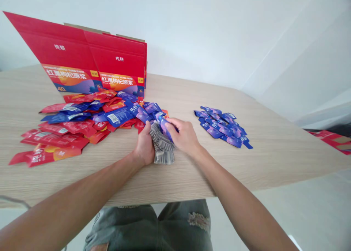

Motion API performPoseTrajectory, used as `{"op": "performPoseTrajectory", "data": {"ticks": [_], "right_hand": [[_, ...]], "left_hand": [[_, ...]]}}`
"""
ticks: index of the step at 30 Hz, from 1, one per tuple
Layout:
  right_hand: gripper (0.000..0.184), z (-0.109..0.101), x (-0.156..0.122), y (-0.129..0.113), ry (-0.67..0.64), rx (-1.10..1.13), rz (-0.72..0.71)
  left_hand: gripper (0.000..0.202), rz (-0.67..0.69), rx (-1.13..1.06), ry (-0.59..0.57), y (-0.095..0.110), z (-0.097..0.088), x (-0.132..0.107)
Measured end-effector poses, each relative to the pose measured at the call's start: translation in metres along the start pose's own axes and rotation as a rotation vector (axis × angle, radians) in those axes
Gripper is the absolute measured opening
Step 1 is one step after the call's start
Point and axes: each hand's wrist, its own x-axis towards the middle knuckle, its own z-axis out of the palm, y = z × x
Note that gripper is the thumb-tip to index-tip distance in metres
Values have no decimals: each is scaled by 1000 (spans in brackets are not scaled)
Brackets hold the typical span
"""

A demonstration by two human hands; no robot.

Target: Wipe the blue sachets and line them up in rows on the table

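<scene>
My left hand (144, 144) is closed round a fanned stack of flat sachets (163, 148), their grey-silver backs up, held just above the wooden table (274, 156). My right hand (184, 134) pinches a blue sachet (165, 128) at the top of that stack. Right behind both hands lies a loose heap of red and blue sachets (82, 124), spreading out to the left. A smaller pile of blue sachets (222, 126) sits to the right of my right hand.
Red printed cartons (90, 64) stand flattened and upright at the back left of the table. More red packaging (333, 139) shows past the table's right edge. My knees in grey trousers (153, 225) are below the near edge.
</scene>
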Motion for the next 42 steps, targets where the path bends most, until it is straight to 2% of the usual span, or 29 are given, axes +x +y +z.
{"op": "performPoseTrajectory", "data": {"ticks": [2, 4, 7, 11, 13, 16, 19, 21, 22, 24, 27, 28, 29, 31, 32, 34, 36, 37, 39, 42], "right_hand": [[26, -2, 10, 9, 149, 207, 128], [26, 1, 24, 13, 223, 413, 287], [28, 13, 52, 11, 221, 688, 450], [14, 38, 91, -2, 119, 956, 554], [13, 50, 103, -5, 51, 995, 558], [17, 66, 104, -3, -1, 913, 518], [15, 77, 95, 7, 50, 786, 467], [5, 79, 90, 12, 119, 793, 446], [8, 76, 89, 12, 164, 839, 454], [24, 62, 88, 6, 291, 997, 543], [48, 15, 76, -15, 567, 1309, 698], [53, -6, 66, -23, 654, 1451, 658], [54, -27, 54, -29, 709, 1637, 523], [53, -68, 26, -33, 772, 2115, 102], [49, -84, 12, -31, 799, 2399, 3], [50, -103, -6, -20, 860, 2926, -3], [54, -105, -9, -4, 913, 3294, 179], [56, -101, -5, 3, 935, 3391, 288], [57, -88, 7, 13, 971, 3437, 474], [55, -75, 19, 15, 1016, 3321, 627]], "left_hand": [[68, 1, -9, -35, -2, 1, 0], [67, -4, -20, -58, -3, 2, 1], [67, 14, -31, -62, -4, 1, 2], [65, 18, -21, -38, -4, 0, 3], [63, 25, -18, -39, -4, -1, 5], [61, 55, -34, -52, -5, -3, 11], [60, 45, -41, -58, -7, -4, 14], [61, 20, -24, -36, -7, -3, 12], [62, 8, -10, -18, -7, -2, 10], [64, -14, 20, 1, -6, 0, 5], [67, -42, 36, -35, -5, 1, 0], [68, -49, 37, -43, -5, 1, -1], [68, -52, 40, -40, -5, 1, -1], [68, -43, 55, -17, -5, 0, 0], [68, -33, 66, -7, -5, -1, 1], [67, -17, 84, -2, -6, -1, 1], [66, -13, 94, -2, -7, 0, 0], [66, -13, 98, -6, -7, 1, 0], [66, -11, 105, -8, -8, 2, -2], [65, -14, 113, -9, -8, 3, -3]]}}
